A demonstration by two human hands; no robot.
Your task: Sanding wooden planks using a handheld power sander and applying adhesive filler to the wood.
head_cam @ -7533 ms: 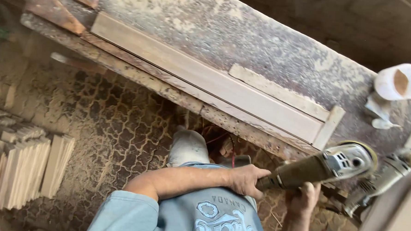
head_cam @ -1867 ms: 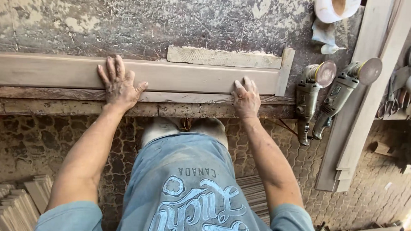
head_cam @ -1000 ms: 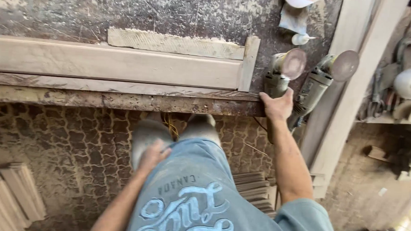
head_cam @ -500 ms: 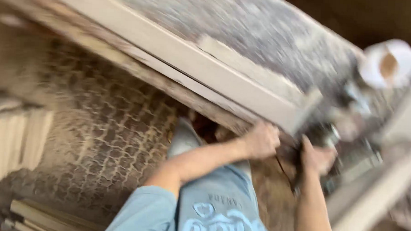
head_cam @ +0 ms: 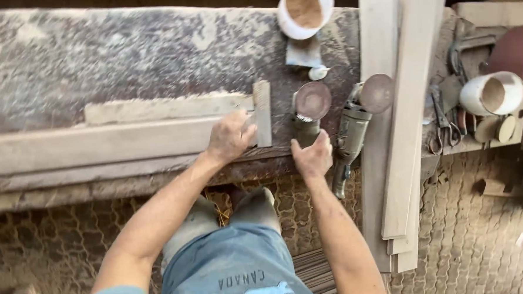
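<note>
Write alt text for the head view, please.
A person's right hand grips a disc sander on a dusty workbench while the left hand rests on a long wooden board; a second sander lies alongside.

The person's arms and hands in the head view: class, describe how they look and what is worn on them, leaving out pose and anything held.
Both arms are bare from the hands up the forearms. The left hand and the right hand wear no gloves, and no rings or watch can be seen. Both look dusty. A bit of light blue sleeve shows at the bottom edge on the left arm; the right arm's sleeve is barely in view.
</note>
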